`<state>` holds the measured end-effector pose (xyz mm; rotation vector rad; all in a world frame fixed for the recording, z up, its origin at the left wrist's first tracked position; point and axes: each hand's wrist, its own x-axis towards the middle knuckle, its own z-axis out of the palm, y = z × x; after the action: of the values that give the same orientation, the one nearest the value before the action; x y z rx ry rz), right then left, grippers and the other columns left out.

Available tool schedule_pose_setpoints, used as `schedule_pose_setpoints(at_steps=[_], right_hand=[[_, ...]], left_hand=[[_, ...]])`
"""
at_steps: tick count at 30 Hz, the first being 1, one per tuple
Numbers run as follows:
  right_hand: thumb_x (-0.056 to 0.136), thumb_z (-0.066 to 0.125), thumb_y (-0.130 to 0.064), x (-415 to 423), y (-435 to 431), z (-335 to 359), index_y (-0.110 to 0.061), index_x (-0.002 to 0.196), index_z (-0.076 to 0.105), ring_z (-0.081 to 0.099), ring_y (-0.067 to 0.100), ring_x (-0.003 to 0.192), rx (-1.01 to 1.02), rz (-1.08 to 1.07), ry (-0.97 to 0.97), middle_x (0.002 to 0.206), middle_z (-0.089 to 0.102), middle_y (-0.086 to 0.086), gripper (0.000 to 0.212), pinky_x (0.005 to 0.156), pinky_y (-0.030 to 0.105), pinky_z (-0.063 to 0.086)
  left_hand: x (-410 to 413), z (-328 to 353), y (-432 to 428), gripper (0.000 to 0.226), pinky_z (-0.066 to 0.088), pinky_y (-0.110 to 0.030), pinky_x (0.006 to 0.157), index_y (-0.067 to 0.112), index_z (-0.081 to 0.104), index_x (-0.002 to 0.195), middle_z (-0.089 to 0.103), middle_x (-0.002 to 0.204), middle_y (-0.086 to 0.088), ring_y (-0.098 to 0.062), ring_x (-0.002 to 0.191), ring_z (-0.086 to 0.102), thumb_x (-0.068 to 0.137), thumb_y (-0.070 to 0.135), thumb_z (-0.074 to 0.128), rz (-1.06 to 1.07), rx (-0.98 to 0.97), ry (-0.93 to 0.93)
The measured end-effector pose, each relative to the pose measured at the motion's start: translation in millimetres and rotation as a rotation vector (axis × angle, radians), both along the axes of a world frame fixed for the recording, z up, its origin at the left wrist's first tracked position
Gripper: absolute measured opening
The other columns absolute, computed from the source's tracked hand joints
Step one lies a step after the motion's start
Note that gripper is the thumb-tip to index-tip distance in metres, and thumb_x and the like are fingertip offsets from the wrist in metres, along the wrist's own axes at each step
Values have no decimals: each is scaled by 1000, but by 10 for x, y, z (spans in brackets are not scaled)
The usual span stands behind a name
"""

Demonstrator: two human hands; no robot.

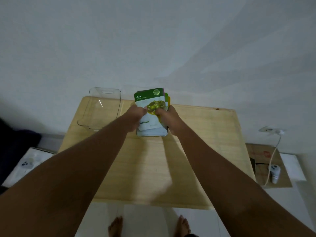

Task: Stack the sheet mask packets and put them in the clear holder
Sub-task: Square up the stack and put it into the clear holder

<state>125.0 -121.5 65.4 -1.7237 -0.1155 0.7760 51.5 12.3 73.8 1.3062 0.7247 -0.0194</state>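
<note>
A stack of sheet mask packets, topped by a green and white "Olive" packet, stands tilted on its lower edge at the far middle of the wooden table. My left hand grips the stack's left side and my right hand grips its right side, thumbs on the front. Edges of purple and yellow packets peek out behind on the right. The clear holder lies on the table's far left corner, apart from the stack, with nothing visible inside it.
The table backs onto a white wall. A white box with a game controller sits on the floor at left. A cardboard sheet, another controller and a cable from a wall socket lie at right. My bare feet show below.
</note>
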Motion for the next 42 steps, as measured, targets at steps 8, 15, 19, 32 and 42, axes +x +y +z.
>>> schedule_pose_setpoints(at_steps=[8,15,19,32,42], right_hand=[[76,78,-1,-171,615,568,-12,119,58,69,31,103,164,93,-139,115,69,15,49,87,50,58],[72,77,-5,-440,1459,908,-16,132,46,65,24,111,154,34,-321,122,64,10,68,91,46,57],[71,73,-10,-659,1791,738,-13,131,45,64,24,110,54,-45,-450,121,63,10,66,93,48,56],[80,66,3,-623,2295,-40,-7,125,44,61,20,99,-83,-116,-615,109,61,4,51,71,15,47],[79,65,5,-509,2401,-264,-8,134,35,59,19,100,-211,-75,-638,119,60,11,64,82,29,53]], left_hand=[[-479,641,900,28,57,-41,85,5,62,115,69,108,-9,-18,92,70,88,9,65,-85,246,-219],[-632,923,1776,40,55,-45,90,3,59,119,66,112,-13,-26,100,66,82,9,73,-67,415,-302],[-789,701,2037,48,54,-52,91,9,60,118,69,114,-11,-28,104,67,76,26,75,-67,573,-323],[-626,-39,2407,58,49,-43,97,5,47,128,61,124,-13,-27,115,59,77,16,73,-59,764,-277],[-468,-320,2458,56,48,-44,97,6,47,128,62,124,-11,-28,116,58,80,19,72,-64,792,-223]])
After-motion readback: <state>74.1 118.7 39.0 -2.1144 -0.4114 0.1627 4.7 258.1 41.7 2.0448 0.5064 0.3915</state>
